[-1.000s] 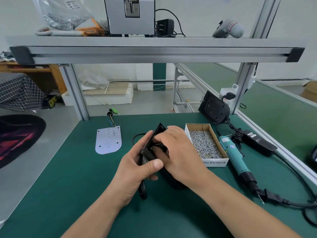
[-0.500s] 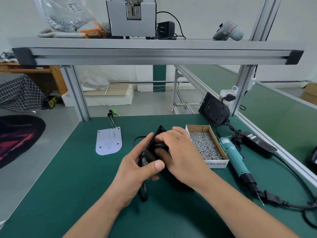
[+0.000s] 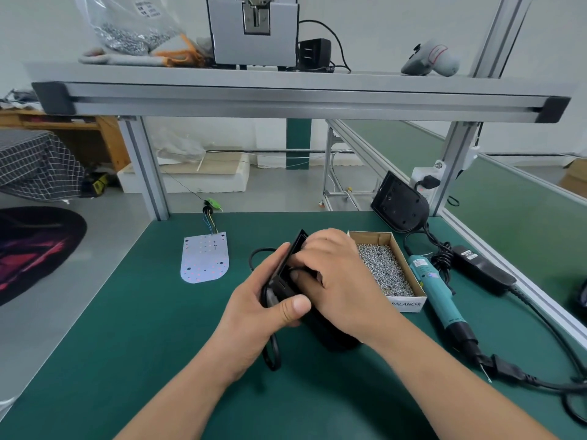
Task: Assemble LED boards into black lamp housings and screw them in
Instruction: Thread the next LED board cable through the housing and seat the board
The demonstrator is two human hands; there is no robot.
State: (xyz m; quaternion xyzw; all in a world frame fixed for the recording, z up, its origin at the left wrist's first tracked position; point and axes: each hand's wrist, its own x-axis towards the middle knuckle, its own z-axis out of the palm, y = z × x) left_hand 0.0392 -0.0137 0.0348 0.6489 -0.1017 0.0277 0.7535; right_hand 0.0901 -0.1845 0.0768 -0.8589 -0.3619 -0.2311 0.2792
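A black lamp housing (image 3: 287, 265) stands tilted on edge at the middle of the green table. My left hand (image 3: 263, 300) grips its left side, thumb across the front. My right hand (image 3: 336, 277) lies over its open face with fingers curled into it; what they touch is hidden. A black cable (image 3: 273, 354) trails from the housing. A white LED board (image 3: 205, 258) with coloured wires lies flat to the left. A cardboard box of screws (image 3: 386, 268) sits right of my hands, and a teal electric screwdriver (image 3: 435, 293) lies beside it.
A second black housing (image 3: 398, 203) leans against the right frame post, with a black power adapter (image 3: 482, 273) and cables near the table's right edge. An aluminium shelf (image 3: 286, 90) overhead carries a grey machine, a bag of screws and gloves.
Both hands and the housing stay in nearly the same place. My right fingers have shifted slightly inside the housing's open face.
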